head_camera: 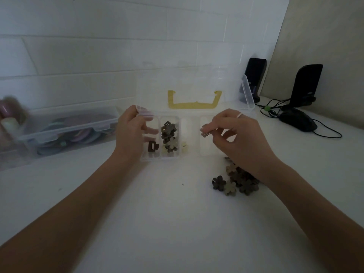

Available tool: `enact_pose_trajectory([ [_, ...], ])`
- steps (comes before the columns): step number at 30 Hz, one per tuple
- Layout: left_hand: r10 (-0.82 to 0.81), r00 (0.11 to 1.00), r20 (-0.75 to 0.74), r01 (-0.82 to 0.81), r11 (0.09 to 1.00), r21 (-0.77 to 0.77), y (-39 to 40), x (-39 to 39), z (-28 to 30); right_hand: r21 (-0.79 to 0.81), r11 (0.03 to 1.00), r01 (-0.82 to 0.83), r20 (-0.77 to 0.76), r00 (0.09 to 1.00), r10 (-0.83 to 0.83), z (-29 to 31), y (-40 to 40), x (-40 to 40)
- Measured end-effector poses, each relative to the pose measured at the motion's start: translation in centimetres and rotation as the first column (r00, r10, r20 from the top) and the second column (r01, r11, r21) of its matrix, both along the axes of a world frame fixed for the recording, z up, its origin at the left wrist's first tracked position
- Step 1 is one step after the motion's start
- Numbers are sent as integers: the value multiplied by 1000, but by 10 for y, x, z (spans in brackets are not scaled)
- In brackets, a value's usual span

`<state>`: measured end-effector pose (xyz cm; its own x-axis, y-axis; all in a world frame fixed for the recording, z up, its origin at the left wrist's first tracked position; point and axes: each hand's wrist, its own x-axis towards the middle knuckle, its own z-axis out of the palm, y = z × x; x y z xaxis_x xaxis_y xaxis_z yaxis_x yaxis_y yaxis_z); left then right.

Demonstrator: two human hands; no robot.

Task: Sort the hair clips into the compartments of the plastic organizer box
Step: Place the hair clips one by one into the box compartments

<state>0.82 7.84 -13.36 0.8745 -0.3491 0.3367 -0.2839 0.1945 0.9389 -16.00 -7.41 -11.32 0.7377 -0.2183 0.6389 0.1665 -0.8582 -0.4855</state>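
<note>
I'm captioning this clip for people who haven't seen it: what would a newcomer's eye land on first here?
First the two hands over the clear organizer box at centre: the right hand pinches a small flower clip above the box's right side, and the left hand holds its left end. Next, the yellow handle on the raised lid, and the pile of flower clips on the white table below the right wrist.

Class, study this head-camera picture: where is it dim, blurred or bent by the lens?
Head view: dim and bluish overall; the brightest patch is the table below the organizer box. The far-left objects are smeared with blur. The wide lens bends the wall's tile lines. The clip pinched by the right hand looks soft; the left hand grips the box.
</note>
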Motion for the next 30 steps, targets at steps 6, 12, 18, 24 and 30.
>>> enact_pose_trajectory([
  [6, -4, 1000, 3, 4, 1000, 2, 0, -2, 0, -79, 994, 73, -48, 996, -77, -1, -2, -1],
  [12, 24, 1000, -6, -24, 1000, -9, -2, -3, 1, -347, 919, 186, -113, 965, -238, -3, 0, -2],
  [18, 12, 1000, -11, -12, 1000, 3, 0, -4, 1, -210, 963, 171, -93, 977, -193, 12, -9, -9],
  [24, 66, 997, -33, -66, 998, 2, -4, -4, 0, -53, 987, -149, -564, 821, 93, 22, -6, -18],
  [30, 73, 996, -45, -72, 997, 28, -3, -4, 1, 96, 978, -187, -829, 528, 182, 28, -2, -21],
])
